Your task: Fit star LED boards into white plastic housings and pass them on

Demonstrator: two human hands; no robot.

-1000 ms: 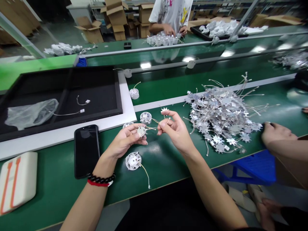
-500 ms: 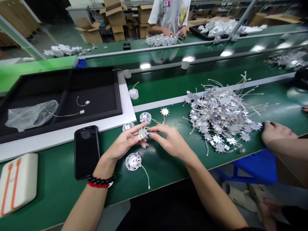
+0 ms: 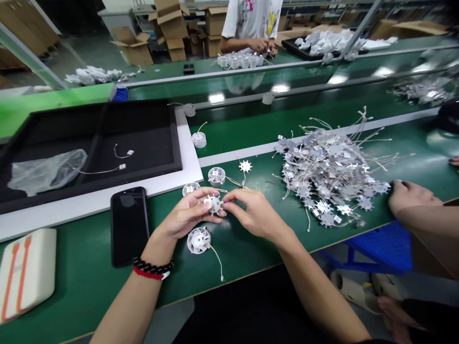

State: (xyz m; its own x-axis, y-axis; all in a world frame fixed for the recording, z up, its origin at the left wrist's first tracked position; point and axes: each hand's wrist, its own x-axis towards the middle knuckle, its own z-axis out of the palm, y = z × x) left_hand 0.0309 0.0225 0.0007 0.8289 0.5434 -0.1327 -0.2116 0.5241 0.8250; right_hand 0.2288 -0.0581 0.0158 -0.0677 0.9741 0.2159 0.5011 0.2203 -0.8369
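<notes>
A small silver star-shaped metal plate (image 3: 215, 205) with a white connector is held between my two hands over the green table. My left hand (image 3: 189, 213) pinches it between thumb and fingers from the left. From the right, the thumb and forefinger of my right hand (image 3: 253, 210) grip its edge. Just below lies a round white fan unit (image 3: 199, 240) with a yellowish cable. Behind my hands sit two more round white units (image 3: 216, 176), one partly hidden by my left fingers. Another star plate (image 3: 245, 166) with a wire lies beyond my right hand.
A tangled heap of star plates with wires (image 3: 328, 174) covers the right of the table. A black phone (image 3: 129, 227), a white case with orange stripes (image 3: 28, 274) and a black tray (image 3: 139, 138) are at left. Co-workers' hands (image 3: 412, 198) show at right and across the conveyor (image 3: 244, 124).
The star plate has turned in my fingers and moved slightly down. A white round unit on the conveyor has shifted left. The co-worker's hands opposite have come together.
</notes>
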